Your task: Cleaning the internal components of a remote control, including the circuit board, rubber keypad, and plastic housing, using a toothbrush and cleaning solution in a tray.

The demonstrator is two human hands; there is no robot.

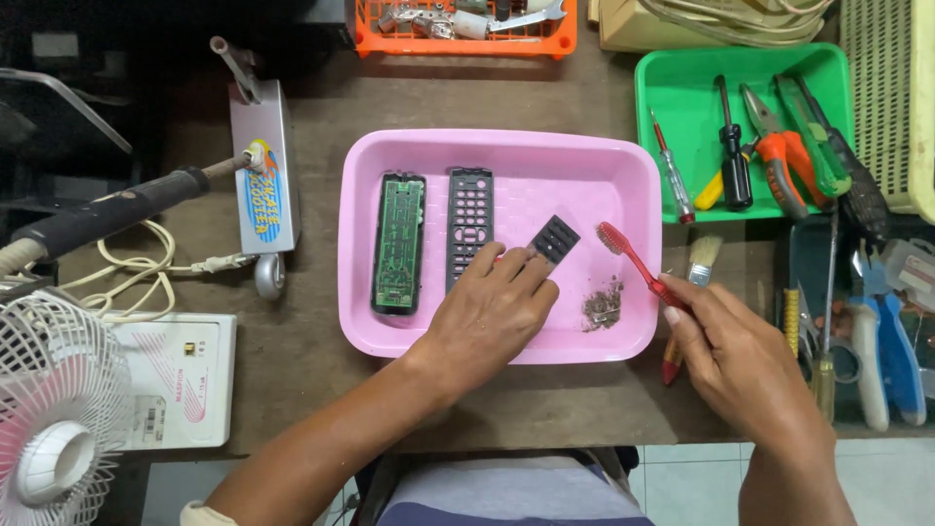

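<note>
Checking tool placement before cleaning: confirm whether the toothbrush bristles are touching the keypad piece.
No. The red toothbrush in the right hand has its bristles apart from the dark keypad piece.

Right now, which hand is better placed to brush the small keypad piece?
Right. The right hand holds the red toothbrush, bristles close to the keypad piece, while the left hand is busy holding that piece over the pink tray.

Surface (321,360): dark brown, worn wood.
Middle: pink tray (390,336).
Back edge: orange basket (466,43).
Right: green tray (682,107), paintbrush (703,259), blue-handled pliers (881,360).
Left: white box (180,380), small fan (54,429), metal stand (263,166), soldering iron (117,209) with pale cord (146,268).
</note>
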